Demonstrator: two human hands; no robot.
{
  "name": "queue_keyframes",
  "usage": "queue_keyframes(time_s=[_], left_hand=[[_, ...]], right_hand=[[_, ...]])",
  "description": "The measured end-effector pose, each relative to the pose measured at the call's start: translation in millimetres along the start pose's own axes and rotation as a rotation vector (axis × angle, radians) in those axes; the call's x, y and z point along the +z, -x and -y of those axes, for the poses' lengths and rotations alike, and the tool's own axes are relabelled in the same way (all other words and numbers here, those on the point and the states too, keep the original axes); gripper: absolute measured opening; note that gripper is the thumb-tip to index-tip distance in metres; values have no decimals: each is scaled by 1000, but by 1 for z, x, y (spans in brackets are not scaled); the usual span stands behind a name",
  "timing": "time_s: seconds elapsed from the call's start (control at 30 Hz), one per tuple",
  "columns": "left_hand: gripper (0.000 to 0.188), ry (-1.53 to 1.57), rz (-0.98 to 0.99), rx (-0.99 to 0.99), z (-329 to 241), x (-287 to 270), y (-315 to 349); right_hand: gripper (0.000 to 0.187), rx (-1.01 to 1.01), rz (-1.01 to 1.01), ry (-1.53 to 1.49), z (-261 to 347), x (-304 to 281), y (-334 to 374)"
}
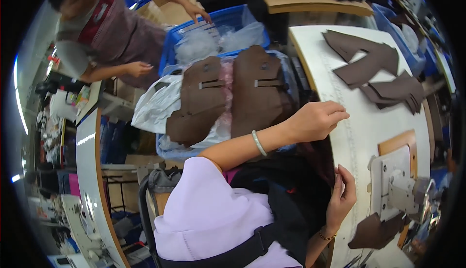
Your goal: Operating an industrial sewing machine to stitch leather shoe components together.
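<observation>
My left hand point(318, 121), with a pale bangle on its wrist, reaches to the near edge of the white worktable point(349, 137). Its fingers are curled together, and what they hold, if anything, is hidden. Lower down, my right hand point(341, 201), wearing a beaded bracelet, is at the same edge with its fingers loosely bent and apart, nothing visible in them. Beside my left forearm, two dark brown panels point(204, 98) point(257, 98) with slit openings lie on a blue crate point(162, 149) lined with plastic. More brown cut pieces point(371, 62) rest on the tabletop.
A sewing machine point(400, 185) stands on the table, a brown piece point(376, 231) beside it. Another blue crate point(167, 49) holds clear plastic bags point(196, 45). A co-worker point(121, 35) in an apron stands beyond, one hand point(196, 13) over that crate. Another table point(92, 185) runs along the left.
</observation>
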State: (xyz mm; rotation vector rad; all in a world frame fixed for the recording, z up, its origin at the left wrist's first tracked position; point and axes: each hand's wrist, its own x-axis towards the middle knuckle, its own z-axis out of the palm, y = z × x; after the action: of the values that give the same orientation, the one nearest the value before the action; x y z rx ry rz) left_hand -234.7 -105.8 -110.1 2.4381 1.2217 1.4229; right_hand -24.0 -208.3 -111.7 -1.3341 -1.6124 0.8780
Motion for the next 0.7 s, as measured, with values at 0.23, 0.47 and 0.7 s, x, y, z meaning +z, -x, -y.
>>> queue_keyframes(time_s=[0.23, 0.47, 0.7], left_hand=[[34, 49, 15, -72, 1, -1, -6], [28, 148, 38, 7, 5, 31, -52], [14, 279, 55, -56, 33, 78, -129]], right_hand=[[12, 40, -392, 167, 12, -63, 25], [21, 307, -714, 722, 5, -142, 65], [41, 239, -659, 1134, -58, -236, 34]])
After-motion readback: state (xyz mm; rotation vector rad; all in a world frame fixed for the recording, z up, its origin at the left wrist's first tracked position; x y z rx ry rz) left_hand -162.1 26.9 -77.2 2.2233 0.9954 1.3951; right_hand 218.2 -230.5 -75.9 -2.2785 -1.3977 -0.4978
